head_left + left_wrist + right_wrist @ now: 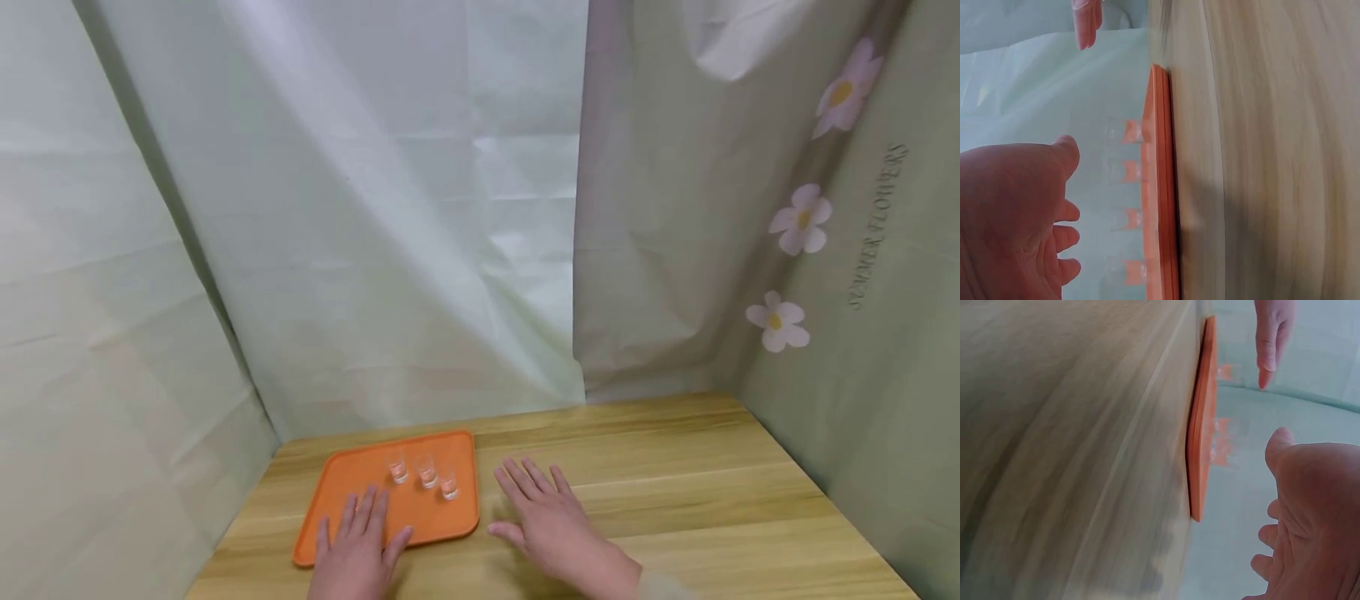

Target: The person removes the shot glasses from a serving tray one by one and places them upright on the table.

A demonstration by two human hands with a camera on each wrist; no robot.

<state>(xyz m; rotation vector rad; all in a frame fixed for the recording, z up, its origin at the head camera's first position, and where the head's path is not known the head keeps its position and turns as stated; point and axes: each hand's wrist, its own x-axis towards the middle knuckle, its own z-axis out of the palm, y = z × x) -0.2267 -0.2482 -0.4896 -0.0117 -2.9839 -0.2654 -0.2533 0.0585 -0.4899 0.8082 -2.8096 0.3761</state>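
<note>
My left hand (352,550) hovers over the front left part of an orange tray (431,518), fingers spread and holding nothing. Three small clear shot glasses stand on the tray: a left one (398,470), a middle one (427,472) and a right one (448,486). The left wrist view shows a further glass (1132,272) in the row, mostly hidden behind the left hand in the head view. To the right of the tray, my right hand (555,529) is held above the table, its fingers extended and nothing in them.
The tray lies on the left of a wood-grain table (675,475). Pale cloth curtains (420,208) hang behind and on both sides, close along the table's edges. White flowers (777,322) are printed on the right curtain.
</note>
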